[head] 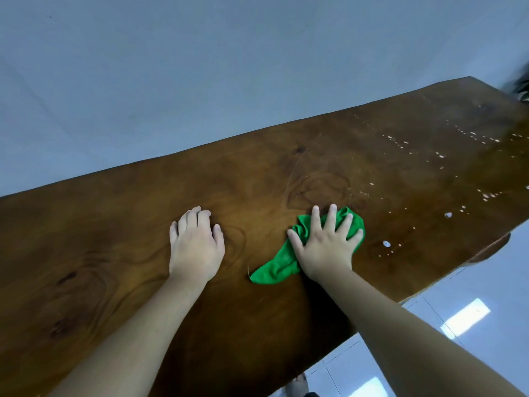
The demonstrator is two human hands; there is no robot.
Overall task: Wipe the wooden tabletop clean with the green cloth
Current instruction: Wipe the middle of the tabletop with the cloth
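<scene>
The long wooden tabletop [143, 224] runs across the view, tilted up to the right. The green cloth [279, 263] lies bunched on it near the middle. My right hand [325, 245] presses flat on the cloth with its fingers spread, and a tail of cloth sticks out to the lower left of the palm. My left hand [196, 243] rests on the bare wood to the left of the cloth, with its fingers curled down and nothing in it. White specks and droplets [440, 156] dot the wood on the right part of the table.
A pale wall [200, 81] stands right behind the table's far edge. White floor tiles [472, 310] show beyond the near edge at the lower right. A dark blurred object [522, 84] sits at the table's far right end.
</scene>
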